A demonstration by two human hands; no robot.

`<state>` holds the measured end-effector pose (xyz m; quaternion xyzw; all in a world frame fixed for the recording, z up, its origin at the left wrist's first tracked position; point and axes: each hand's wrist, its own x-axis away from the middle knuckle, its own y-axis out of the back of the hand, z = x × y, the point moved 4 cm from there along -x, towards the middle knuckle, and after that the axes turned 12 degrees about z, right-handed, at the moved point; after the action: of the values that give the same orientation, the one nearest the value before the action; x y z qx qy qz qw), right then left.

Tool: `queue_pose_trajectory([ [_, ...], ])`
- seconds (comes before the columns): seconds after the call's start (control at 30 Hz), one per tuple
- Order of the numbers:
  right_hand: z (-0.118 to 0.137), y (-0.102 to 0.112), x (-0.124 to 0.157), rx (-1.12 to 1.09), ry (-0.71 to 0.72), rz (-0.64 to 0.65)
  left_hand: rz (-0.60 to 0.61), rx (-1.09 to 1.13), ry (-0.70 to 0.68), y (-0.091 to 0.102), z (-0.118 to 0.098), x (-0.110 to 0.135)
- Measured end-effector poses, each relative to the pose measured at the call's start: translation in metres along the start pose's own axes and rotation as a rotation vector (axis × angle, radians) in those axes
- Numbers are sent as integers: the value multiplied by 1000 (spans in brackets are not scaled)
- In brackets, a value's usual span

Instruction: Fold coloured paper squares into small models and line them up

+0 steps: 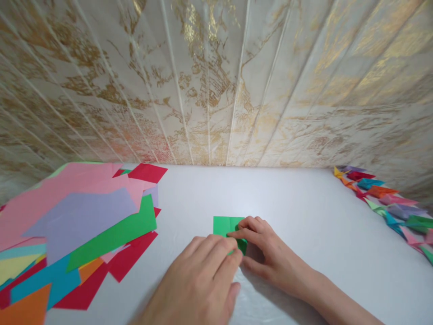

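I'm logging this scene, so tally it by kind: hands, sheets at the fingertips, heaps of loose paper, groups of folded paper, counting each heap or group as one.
Left hand and right hand: 2
Green sheet: 1
Loose heap: 1
Folded group: 1
Total: 5

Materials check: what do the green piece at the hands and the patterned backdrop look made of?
Green piece: likely paper, smooth and matte, given its crisp edges and faint crease line.
Patterned backdrop: perhaps fabric or vinyl, with glinting, metallic-looking gold print; its long lines could be pleats or seams.
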<state>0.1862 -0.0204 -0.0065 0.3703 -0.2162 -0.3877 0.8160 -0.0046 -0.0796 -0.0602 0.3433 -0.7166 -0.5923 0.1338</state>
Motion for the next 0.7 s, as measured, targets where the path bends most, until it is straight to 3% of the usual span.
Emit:
queue_pose_trajectory([
  [0.07,0,2,0,13,-2,13,94,-84,-15,33,3,-38],
  [0.13,0,4,-1,25,-8,32,148,-171,-35,50,1,-55],
  [0.2,0,7,-1,36,-6,48,164,-228,-57,50,-2,-55],
  [0.33,1,10,0,97,39,78,161,-247,-57,24,-1,-41],
  [0.43,2,11,2,188,102,95,120,-207,-51,16,2,-39],
  [0.7,-3,17,6,190,181,131,172,40,-133,55,5,-56],
])
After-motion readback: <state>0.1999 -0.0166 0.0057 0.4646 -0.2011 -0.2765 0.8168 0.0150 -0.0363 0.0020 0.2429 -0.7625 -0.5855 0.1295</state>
